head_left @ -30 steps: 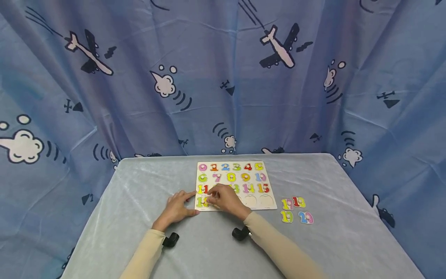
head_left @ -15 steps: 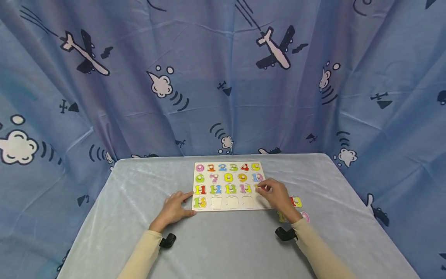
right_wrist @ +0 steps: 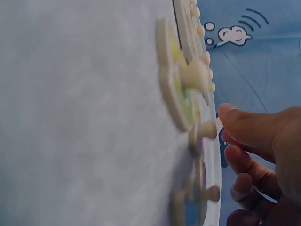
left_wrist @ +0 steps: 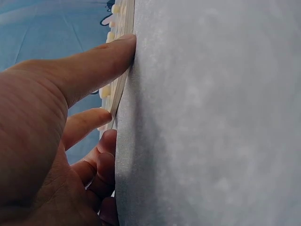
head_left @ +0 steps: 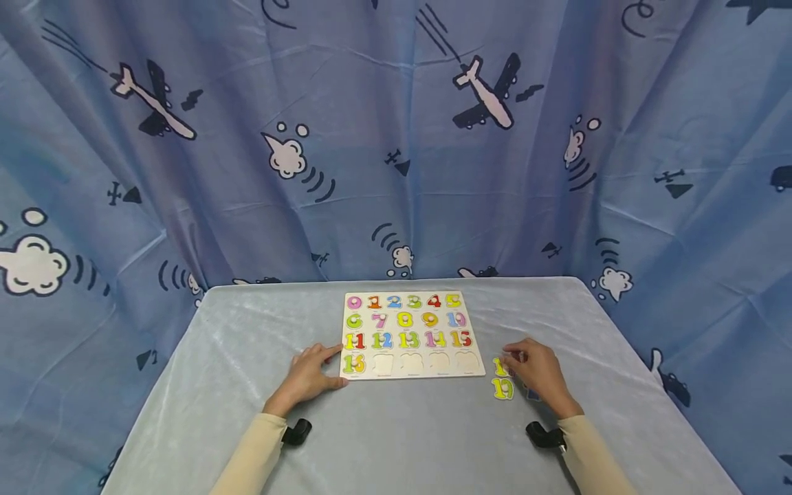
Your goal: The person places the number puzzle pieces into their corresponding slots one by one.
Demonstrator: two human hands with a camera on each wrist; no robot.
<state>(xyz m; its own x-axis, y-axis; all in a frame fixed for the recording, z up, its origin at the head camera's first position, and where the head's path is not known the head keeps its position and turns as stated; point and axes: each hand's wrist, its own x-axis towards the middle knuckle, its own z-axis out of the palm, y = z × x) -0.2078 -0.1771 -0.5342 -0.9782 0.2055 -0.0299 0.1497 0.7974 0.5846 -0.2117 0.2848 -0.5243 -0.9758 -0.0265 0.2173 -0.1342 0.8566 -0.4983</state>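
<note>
My left hand [head_left: 309,375] steadies a wooden number puzzle board [head_left: 439,362], its index finger along the left edge and its thumb at the front left corner. In the left wrist view, thumb and fingertips touch the board's side [left_wrist: 123,87]. My right hand [head_left: 538,375] hovers over the loose pieces at the board's right, thumb and index near each other. The right wrist view shows nothing in its grip, the fingertips just beyond a wooden knob [right_wrist: 208,130]. Under the hand lies the yellow part of a number piece [head_left: 498,368]; the yellow 19 piece [head_left: 503,389] lies in front.
Knobbed numbers 0 to 16 fill the board's slots; several bare recesses line the front row's right side. A blue piece [head_left: 532,394] peeks out beneath my right hand. Grey cloth [head_left: 396,440] covers the table, and a blue patterned curtain [head_left: 346,151] hangs behind it.
My right hand has moved right, from over the 16 piece across the board to the loose pieces, uncovering the third and fourth rows. My left hand stays at the board's left edge.
</note>
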